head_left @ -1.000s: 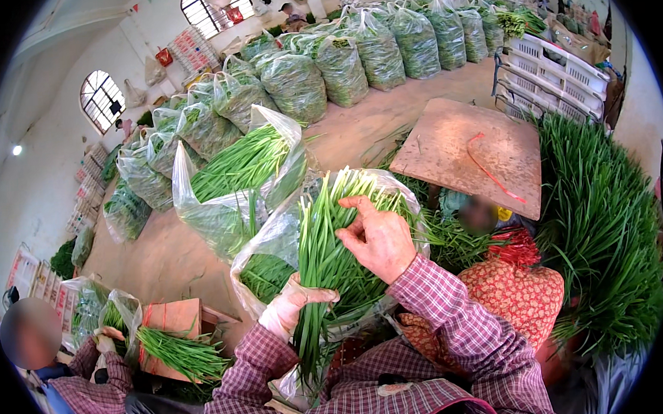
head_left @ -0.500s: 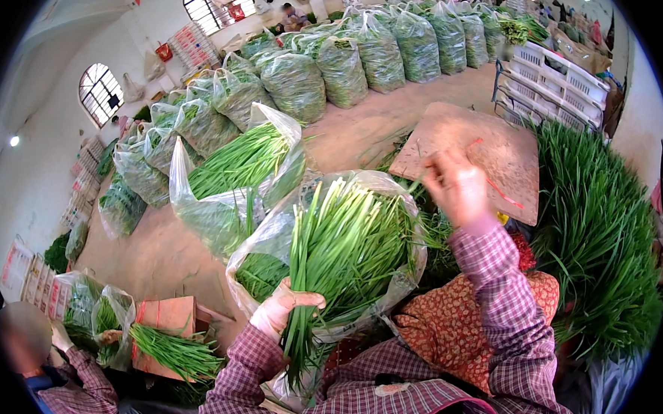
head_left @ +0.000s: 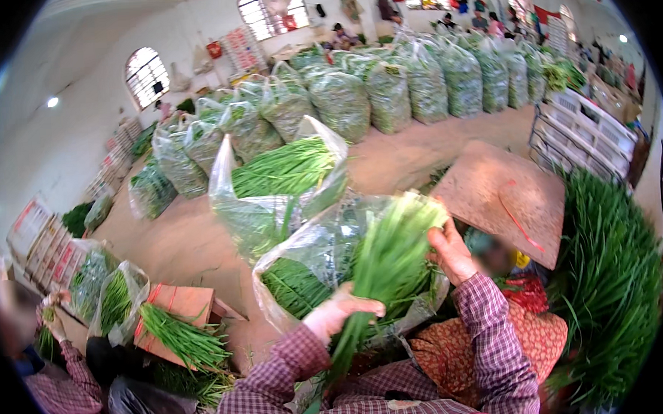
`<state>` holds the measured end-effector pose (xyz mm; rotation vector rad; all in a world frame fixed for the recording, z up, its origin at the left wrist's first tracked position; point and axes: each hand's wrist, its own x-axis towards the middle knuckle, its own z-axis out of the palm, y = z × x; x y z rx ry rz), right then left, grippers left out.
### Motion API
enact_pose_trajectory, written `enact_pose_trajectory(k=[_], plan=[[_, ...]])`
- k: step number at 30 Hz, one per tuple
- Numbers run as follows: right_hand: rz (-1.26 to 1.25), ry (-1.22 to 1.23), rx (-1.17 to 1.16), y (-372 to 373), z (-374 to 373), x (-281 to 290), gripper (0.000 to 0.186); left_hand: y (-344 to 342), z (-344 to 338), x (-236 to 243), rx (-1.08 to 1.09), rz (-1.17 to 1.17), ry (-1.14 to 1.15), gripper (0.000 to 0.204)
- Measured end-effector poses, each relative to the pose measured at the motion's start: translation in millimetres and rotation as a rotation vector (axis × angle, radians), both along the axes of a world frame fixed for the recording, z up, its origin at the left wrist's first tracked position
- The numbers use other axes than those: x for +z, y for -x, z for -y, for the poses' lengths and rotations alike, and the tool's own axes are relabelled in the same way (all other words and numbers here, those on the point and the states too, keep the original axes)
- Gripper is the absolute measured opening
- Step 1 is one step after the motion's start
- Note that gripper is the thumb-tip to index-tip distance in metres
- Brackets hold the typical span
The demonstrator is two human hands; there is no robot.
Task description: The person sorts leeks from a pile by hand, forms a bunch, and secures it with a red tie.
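Observation:
A thick bunch of green chives [head_left: 390, 256] with pale cut ends slants over a clear plastic bag [head_left: 314, 241] in front of me. My left hand [head_left: 342, 310] wraps the leafy lower part of the bunch, thumb across it. At the upper right, my right hand [head_left: 452, 254] closes on the bunch's side beside the pale ends. The bunch is slightly smeared by motion. Inside the bag lie more chives [head_left: 294, 285]. Just behind stands a second clear bag [head_left: 224, 184], open at the top and filled with chives [head_left: 284, 170].
A square board [head_left: 488, 187] with red string lies to the right, beside a tall heap of green leaves [head_left: 612, 267]. White crates [head_left: 584, 130] stand behind it. Filled bags [head_left: 341, 105] line the back. At left, a co-worker sits near a reddish board [head_left: 179, 305] bearing chives.
My right hand has come down from over the board to the pale ends of the bunch. The loosely spread chives are now gathered and lifted between both hands. The whole view has shifted.

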<state>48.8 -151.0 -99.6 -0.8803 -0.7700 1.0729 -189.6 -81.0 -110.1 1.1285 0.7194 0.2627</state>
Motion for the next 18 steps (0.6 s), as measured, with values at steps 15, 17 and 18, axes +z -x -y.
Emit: enact_pose_trajectory(k=[15,17,18], plan=[[-0.311,-0.020,-0.193,35,-45,-4,0.039,4,24,-54,-0.059,0.370,0.312,0.061],[-0.240,-0.009,-0.234,37,-48,-1,0.036,5,20,-42,0.063,0.328,0.344,0.066],[-0.196,-0.033,-0.235,38,-50,-2,0.035,3,19,-34,0.141,0.309,0.341,0.067]])
